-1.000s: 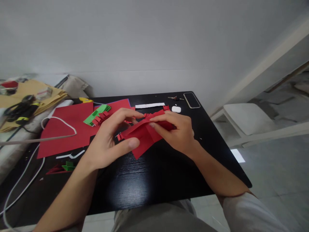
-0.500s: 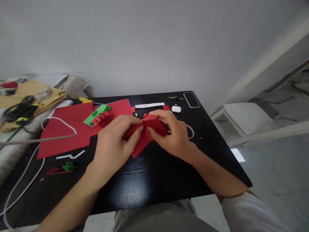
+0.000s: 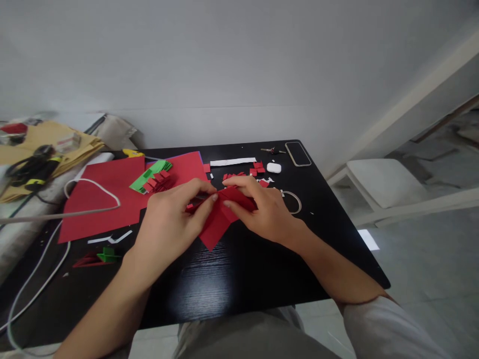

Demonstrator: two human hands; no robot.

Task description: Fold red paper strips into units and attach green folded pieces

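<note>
Between my hands, a folded piece of red paper (image 3: 216,225) is held above the black table (image 3: 258,269), one pointed corner hanging down toward me. My left hand (image 3: 175,212) pinches its left part between thumb and index finger. On the other side, my right hand (image 3: 264,209) grips the paper with the thumb in front and fingers behind. Part of the paper is hidden by the fingers. Just behind lie small red paper pieces (image 3: 257,168) and a white paper strip (image 3: 232,162).
Red sheets (image 3: 108,199) lie at the left, carrying folded green paper (image 3: 151,174) and a red folded stack (image 3: 157,182). A yellow cutter (image 3: 131,153), white cable (image 3: 41,284), phone (image 3: 298,153), keys (image 3: 273,150), white earbud case (image 3: 274,168) and coiled cable (image 3: 295,203) are around. A stool (image 3: 377,182) stands right.
Both hands have come down slightly with the red paper, and its hanging corner sits lower. More of the small red pieces behind my right hand now show.
</note>
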